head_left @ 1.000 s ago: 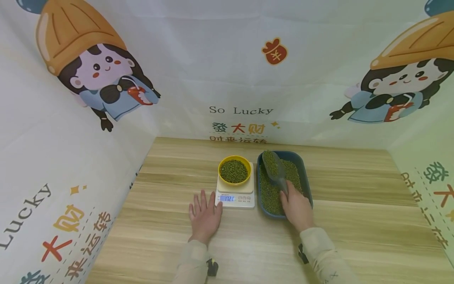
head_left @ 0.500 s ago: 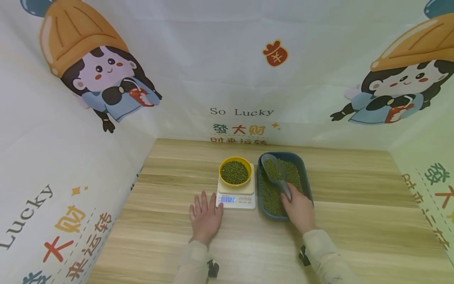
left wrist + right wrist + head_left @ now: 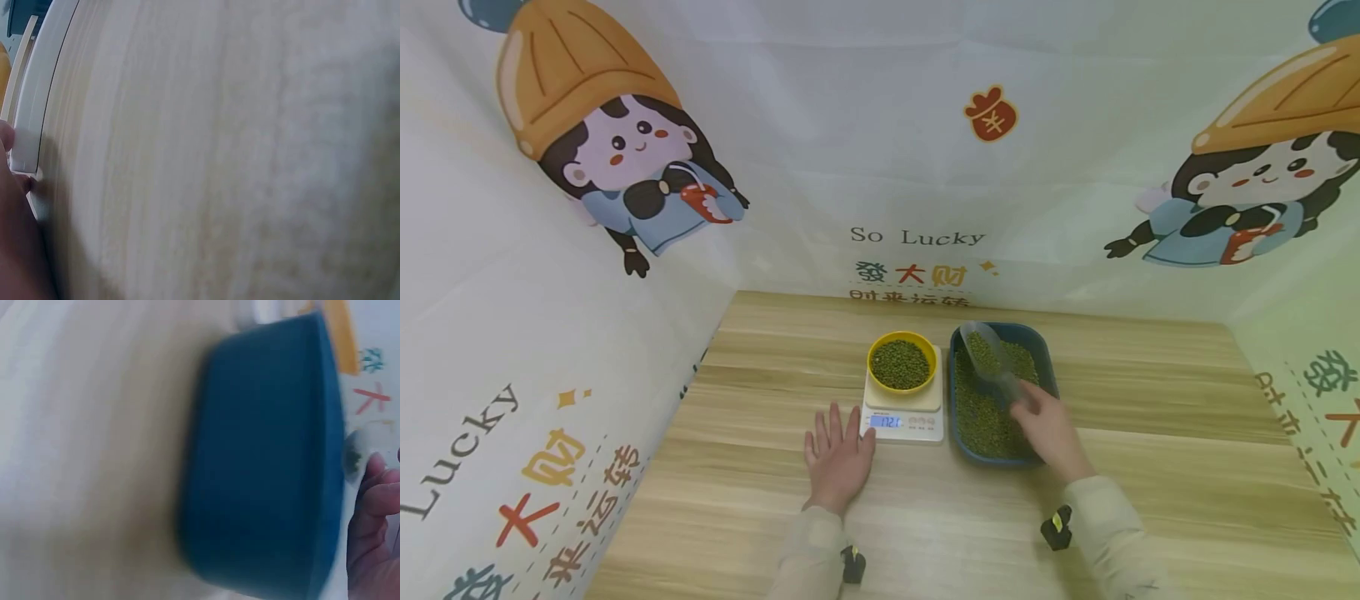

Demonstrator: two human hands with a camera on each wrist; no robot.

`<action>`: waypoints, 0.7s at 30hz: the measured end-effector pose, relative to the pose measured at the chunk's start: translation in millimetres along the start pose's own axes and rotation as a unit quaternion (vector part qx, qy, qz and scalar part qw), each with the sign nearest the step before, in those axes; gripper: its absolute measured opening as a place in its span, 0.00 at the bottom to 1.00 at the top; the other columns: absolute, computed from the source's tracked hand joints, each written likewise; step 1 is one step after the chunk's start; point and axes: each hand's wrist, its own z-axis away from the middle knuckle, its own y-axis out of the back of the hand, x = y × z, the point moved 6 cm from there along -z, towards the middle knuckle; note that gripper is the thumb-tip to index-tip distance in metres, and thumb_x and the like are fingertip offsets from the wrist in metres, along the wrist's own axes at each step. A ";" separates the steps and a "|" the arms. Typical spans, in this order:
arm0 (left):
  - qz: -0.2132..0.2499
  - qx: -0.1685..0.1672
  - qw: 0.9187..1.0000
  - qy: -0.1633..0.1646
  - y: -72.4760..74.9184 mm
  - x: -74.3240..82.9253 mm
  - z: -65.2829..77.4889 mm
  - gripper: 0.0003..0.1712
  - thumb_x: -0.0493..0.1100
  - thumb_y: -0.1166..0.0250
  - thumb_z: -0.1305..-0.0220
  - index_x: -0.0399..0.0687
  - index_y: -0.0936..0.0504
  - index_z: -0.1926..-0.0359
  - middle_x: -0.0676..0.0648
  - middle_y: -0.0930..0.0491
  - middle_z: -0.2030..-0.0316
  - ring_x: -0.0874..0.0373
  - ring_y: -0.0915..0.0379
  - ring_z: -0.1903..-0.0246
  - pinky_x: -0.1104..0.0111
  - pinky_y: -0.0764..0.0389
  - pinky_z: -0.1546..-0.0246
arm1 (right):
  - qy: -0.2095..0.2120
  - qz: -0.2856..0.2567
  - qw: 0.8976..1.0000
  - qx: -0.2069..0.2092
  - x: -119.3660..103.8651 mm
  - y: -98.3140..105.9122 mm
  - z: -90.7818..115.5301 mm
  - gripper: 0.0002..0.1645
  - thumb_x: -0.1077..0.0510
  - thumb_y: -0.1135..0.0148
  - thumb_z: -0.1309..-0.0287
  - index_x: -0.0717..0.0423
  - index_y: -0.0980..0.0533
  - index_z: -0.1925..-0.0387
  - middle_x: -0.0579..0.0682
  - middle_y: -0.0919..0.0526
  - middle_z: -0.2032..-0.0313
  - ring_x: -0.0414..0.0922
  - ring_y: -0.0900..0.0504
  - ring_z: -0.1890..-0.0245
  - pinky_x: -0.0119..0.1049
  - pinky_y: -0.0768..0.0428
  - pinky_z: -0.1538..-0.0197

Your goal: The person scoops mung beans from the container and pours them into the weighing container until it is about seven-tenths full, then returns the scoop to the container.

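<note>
My right hand [image 3: 1051,427] grips the handle of a translucent grey scoop [image 3: 997,368], whose bowl carries small green beans over a blue tub [image 3: 1051,367]. More green beans [image 3: 988,429] spread inside that tub. Flat on the table with fingers spread, my left hand [image 3: 837,467] lies at the front left corner of a white kitchen scale [image 3: 925,427], its thumb by the edge. On the scale stands a yellow bowl [image 3: 934,358] of green beans; the display seems to read 172.1. The right wrist view shows the tub's side wall [image 3: 262,450] and my right fingers [image 3: 375,500] round the handle.
A wood-grain table [image 3: 760,375] carries everything. White printed cloth [image 3: 820,150] rises behind it and on both sides. The tub stands just right of the scale, with a narrow gap between them.
The scoop's bowl has shifted slightly right and holds fewer beans than a second ago. My right hand has moved a little right with it. My left hand stays in place beside the scale.
</note>
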 end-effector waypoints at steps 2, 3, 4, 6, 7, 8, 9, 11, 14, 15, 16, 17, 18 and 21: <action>0.004 0.004 1.000 -0.001 0.5 0.5 0.2 0.34 0.60 0.64 0.27 0.51 0.46 0.27 0.40 0.63 0.26 0.41 0.77 0.30 0.41 0.70 0.34 | -0.011 -0.020 1.000 -0.019 -7.2 6.6 -1.3 0.32 0.59 0.50 0.37 0.67 0.39 0.34 0.58 0.21 0.75 0.39 0.32 0.86 0.33 0.29 0.82; 0.005 0.005 1.000 -0.001 0.5 0.4 0.2 0.34 0.60 0.64 0.27 0.51 0.46 0.27 0.40 0.63 0.26 0.41 0.78 0.30 0.41 0.70 0.34 | -0.009 -0.021 0.999 -0.028 -12.2 10.6 -1.8 0.32 0.58 0.51 0.37 0.67 0.40 0.33 0.57 0.21 0.76 0.39 0.32 0.86 0.33 0.30 0.83; 0.006 0.007 1.000 -0.002 0.8 0.5 0.2 0.34 0.60 0.64 0.27 0.51 0.46 0.27 0.40 0.63 0.26 0.41 0.77 0.30 0.41 0.70 0.34 | -0.006 -0.021 0.999 -0.035 -17.9 14.5 -2.3 0.32 0.57 0.51 0.36 0.66 0.40 0.33 0.57 0.21 0.76 0.40 0.31 0.86 0.33 0.30 0.84; 0.008 0.009 1.000 -0.005 1.6 0.6 0.2 0.34 0.59 0.64 0.27 0.49 0.45 0.28 0.39 0.63 0.26 0.40 0.77 0.30 0.41 0.70 0.34 | 0.011 -0.007 0.999 -0.049 -30.7 21.9 -3.1 0.32 0.57 0.52 0.36 0.66 0.40 0.33 0.57 0.19 0.73 0.41 0.30 0.84 0.33 0.29 0.83; 0.008 0.008 1.000 -0.004 1.4 0.2 0.1 0.34 0.59 0.64 0.27 0.49 0.45 0.27 0.39 0.63 0.26 0.40 0.78 0.30 0.41 0.71 0.34 | 0.020 0.004 0.998 -0.057 -36.5 25.1 -3.7 0.32 0.57 0.52 0.36 0.66 0.40 0.33 0.57 0.18 0.70 0.42 0.29 0.83 0.34 0.29 0.83; 0.006 0.007 1.000 -0.004 1.3 -0.1 0.0 0.34 0.59 0.64 0.27 0.49 0.45 0.27 0.39 0.63 0.26 0.40 0.78 0.30 0.41 0.71 0.34 | 0.029 0.016 0.997 -0.064 -42.1 27.9 -4.3 0.31 0.57 0.52 0.36 0.66 0.39 0.34 0.57 0.18 0.69 0.42 0.29 0.83 0.34 0.29 0.82; 0.005 0.007 1.000 -0.004 1.8 -0.1 0.1 0.34 0.59 0.64 0.27 0.49 0.45 0.27 0.39 0.63 0.26 0.40 0.78 0.30 0.41 0.70 0.34 | 0.037 0.030 0.996 -0.071 -47.5 30.4 -4.7 0.31 0.57 0.52 0.36 0.66 0.39 0.34 0.59 0.17 0.67 0.43 0.29 0.83 0.34 0.29 0.82; 0.002 0.004 1.000 -0.003 2.3 0.0 0.5 0.34 0.59 0.64 0.27 0.50 0.46 0.27 0.39 0.63 0.26 0.40 0.77 0.30 0.41 0.70 0.34 | 0.046 0.049 0.994 -0.089 -56.3 33.6 -5.3 0.32 0.57 0.51 0.37 0.67 0.38 0.34 0.60 0.17 0.65 0.42 0.29 0.84 0.34 0.29 0.82; -0.006 0.000 1.000 0.000 2.3 0.2 0.7 0.34 0.60 0.65 0.27 0.52 0.46 0.27 0.40 0.64 0.26 0.40 0.77 0.30 0.41 0.69 0.34 | 0.051 0.076 0.990 -0.108 -68.4 36.7 -4.3 0.32 0.57 0.49 0.38 0.67 0.37 0.35 0.59 0.17 0.68 0.40 0.31 0.87 0.34 0.30 0.83; -0.006 -0.001 1.000 0.000 2.1 0.4 0.7 0.34 0.61 0.65 0.27 0.52 0.46 0.27 0.40 0.64 0.26 0.41 0.78 0.30 0.41 0.69 0.34 | 0.055 0.084 0.989 -0.113 -72.4 37.3 -3.9 0.32 0.56 0.48 0.39 0.67 0.36 0.35 0.58 0.17 0.69 0.40 0.32 0.87 0.34 0.30 0.83; -0.006 0.000 1.000 -0.001 2.1 0.6 0.7 0.34 0.61 0.65 0.27 0.52 0.46 0.27 0.40 0.63 0.26 0.40 0.77 0.30 0.41 0.69 0.34 | 0.062 0.094 0.987 -0.115 -76.8 37.7 -3.5 0.32 0.56 0.48 0.39 0.67 0.35 0.36 0.56 0.18 0.71 0.39 0.34 0.88 0.33 0.31 0.83; -0.006 0.000 1.000 -0.001 1.9 0.8 0.6 0.34 0.61 0.65 0.27 0.52 0.46 0.27 0.40 0.64 0.26 0.41 0.77 0.30 0.41 0.69 0.34 | 0.067 0.105 0.985 -0.116 -80.9 37.9 -3.2 0.31 0.56 0.47 0.40 0.67 0.34 0.37 0.53 0.19 0.73 0.38 0.35 0.89 0.33 0.32 0.84; -0.006 -0.001 1.000 -0.002 1.7 1.0 0.5 0.34 0.61 0.65 0.27 0.52 0.46 0.27 0.41 0.64 0.26 0.41 0.78 0.30 0.41 0.69 0.34 | 0.073 0.114 0.984 -0.116 -85.0 37.7 -3.2 0.31 0.56 0.46 0.40 0.67 0.33 0.38 0.51 0.22 0.77 0.37 0.38 0.90 0.32 0.33 0.85; -0.004 -0.001 1.000 -0.003 1.3 0.5 0.6 0.34 0.61 0.65 0.27 0.52 0.46 0.27 0.41 0.64 0.26 0.41 0.78 0.30 0.42 0.70 0.34 | 0.092 0.147 0.978 -0.119 -97.2 35.6 -4.5 0.30 0.56 0.45 0.42 0.66 0.30 0.40 0.45 0.29 0.84 0.35 0.44 0.91 0.29 0.39 0.88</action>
